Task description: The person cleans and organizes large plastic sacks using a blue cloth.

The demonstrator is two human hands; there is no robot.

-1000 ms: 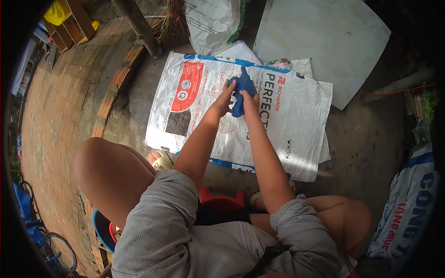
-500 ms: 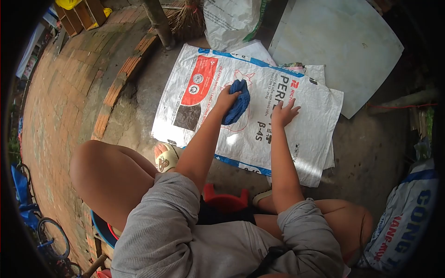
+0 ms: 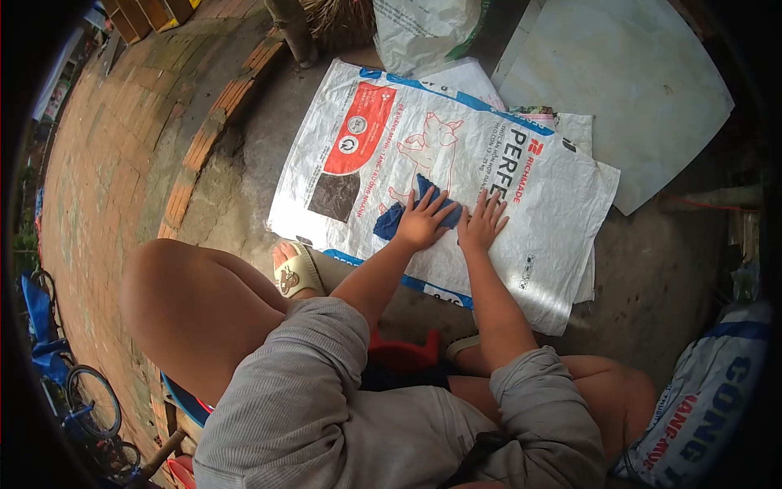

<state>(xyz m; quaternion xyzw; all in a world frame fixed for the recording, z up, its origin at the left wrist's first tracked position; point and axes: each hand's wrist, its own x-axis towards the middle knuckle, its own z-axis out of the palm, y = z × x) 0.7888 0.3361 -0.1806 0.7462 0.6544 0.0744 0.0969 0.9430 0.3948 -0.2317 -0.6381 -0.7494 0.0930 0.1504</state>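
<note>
A white printed feed sack (image 3: 562,236) with a red pig outline lies flat on the ground before me. My left hand (image 3: 421,226) rests with spread fingers on a crumpled dark blue cloth (image 3: 391,220), which shows on both sides of the hand. Close to its right, my right hand (image 3: 482,224) lies flat on the sack, fingers apart, its thumb side near the cloth's edge. Nothing is gripped in the right hand.
A pale board (image 3: 619,98) lies at the upper right, beside a white bag (image 3: 423,33). Another printed sack (image 3: 700,399) stands at lower right. A row of bricks (image 3: 195,159) edges the paving at left. A red stool (image 3: 405,350) shows beneath me.
My left hand has come down and nearer with the cloth, going from gripping it to lying flat over it. The right hand has moved slightly nearer and flattened onto the sack.
</note>
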